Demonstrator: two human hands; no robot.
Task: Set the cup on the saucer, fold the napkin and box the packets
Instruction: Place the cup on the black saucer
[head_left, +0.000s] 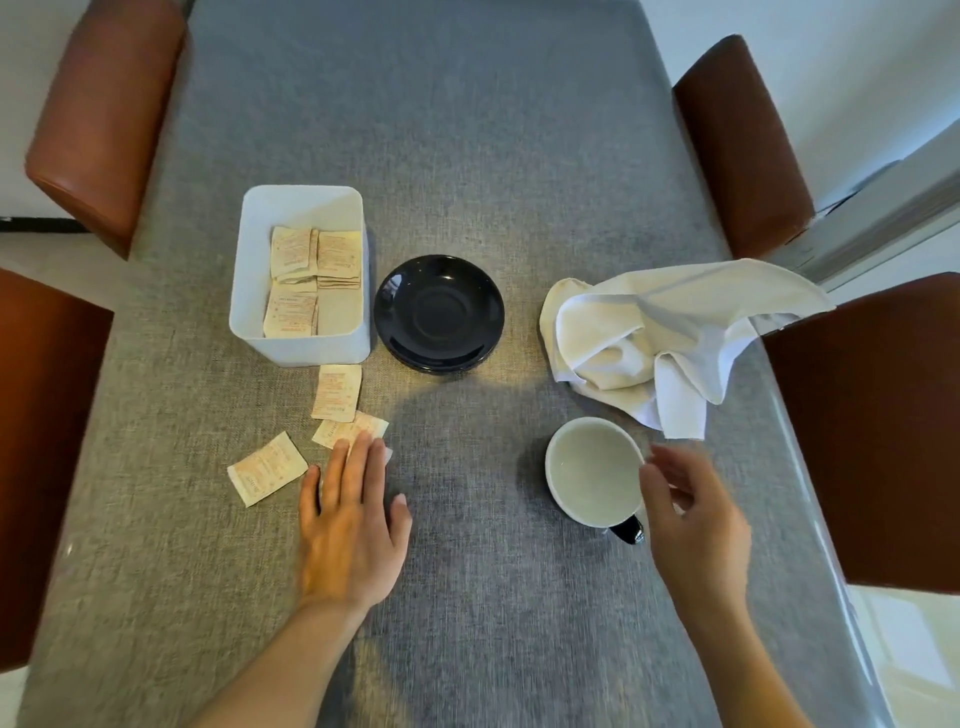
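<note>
the cup (593, 472) is seen standing upright on the grey table (467, 130), near the front right, well apart from the dark saucer (439, 313), which lies bare in the middle beside the white box (248, 280). the cup's dark handle (629, 529) is turned toward the person, probably so that it can be taken easily by the right hand (693, 525). that hand is held just beside the cup's rim and handle, with the fingers loosely curled and spread; nothing is gripped by it, and whether the thumb already touches the rim cannot be told. it is judged that the cup is about to be grasped for its move to the saucer, a step not yet done.

the left hand (350, 525) is laid flat with straight fingers, and its fingertips (358, 447) are pressed on one loose packet (349, 430). two more packets are seen on the cloth: one (337, 392) just in front of the box and one (267, 467) left of the hand. several packets (311, 280) are already stacked inside the box, so the boxing is judged partly done; the flat hand may be meant to slide or gather the strays.

the white napkin (670, 332) is left crumpled at the right edge of the table, one corner hanging over toward a brown chair (872, 441). it is unfolded, and a clear patch of table will likely be needed for it.
</note>
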